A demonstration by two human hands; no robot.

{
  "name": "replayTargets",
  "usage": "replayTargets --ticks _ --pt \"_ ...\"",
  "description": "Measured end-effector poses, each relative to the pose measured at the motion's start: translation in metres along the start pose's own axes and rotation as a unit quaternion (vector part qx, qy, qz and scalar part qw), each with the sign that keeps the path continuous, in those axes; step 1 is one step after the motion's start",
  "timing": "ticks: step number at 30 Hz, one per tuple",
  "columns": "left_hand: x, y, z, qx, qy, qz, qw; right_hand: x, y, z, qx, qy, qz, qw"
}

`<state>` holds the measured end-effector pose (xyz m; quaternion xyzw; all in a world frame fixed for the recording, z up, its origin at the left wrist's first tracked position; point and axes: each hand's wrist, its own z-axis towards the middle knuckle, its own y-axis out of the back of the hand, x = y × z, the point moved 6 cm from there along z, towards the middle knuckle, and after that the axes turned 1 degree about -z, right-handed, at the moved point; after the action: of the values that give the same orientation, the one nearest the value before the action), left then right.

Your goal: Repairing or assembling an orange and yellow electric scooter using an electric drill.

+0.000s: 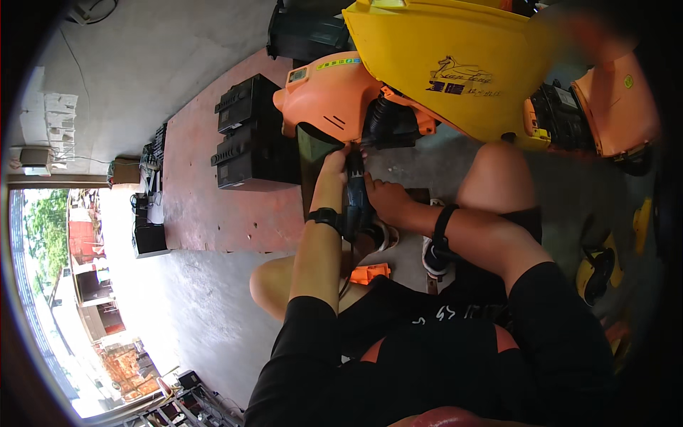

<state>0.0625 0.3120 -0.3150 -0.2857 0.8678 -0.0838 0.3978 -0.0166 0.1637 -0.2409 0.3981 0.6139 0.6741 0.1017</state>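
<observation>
A black power tool (358, 196) with a cord points away from me toward the underside of an orange scooter panel (326, 96). My right hand (384, 196) is closed on the tool's body. My left hand (339, 159) is closed at the tool's front end, just below the panel; what exactly it pinches there is too small to make out. A black ribbed tube (380, 117) hangs beside the panel, under a big yellow plastic body part (445, 43). An orange plastic piece (370, 273) lies on the floor between my legs.
Two black cases (256, 164) sit at left on a worn pink board (199, 213), with a dark green bin (306, 32) behind. More orange vehicle parts (619, 107) stand at right, above a yellow-and-black object (597, 274). An open doorway (64, 285) is at far left.
</observation>
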Motion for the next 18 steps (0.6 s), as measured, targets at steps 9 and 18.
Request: replayTargets --ticks 9,18 --pt "0.0 -0.006 -0.001 0.047 0.006 0.003 0.999 -0.001 0.006 -0.002 -0.01 0.009 -0.003 1.0" --pt "-0.003 -0.009 0.003 0.003 0.0 0.011 1.0 0.003 0.013 -0.009 -0.014 0.035 -0.045 0.998"
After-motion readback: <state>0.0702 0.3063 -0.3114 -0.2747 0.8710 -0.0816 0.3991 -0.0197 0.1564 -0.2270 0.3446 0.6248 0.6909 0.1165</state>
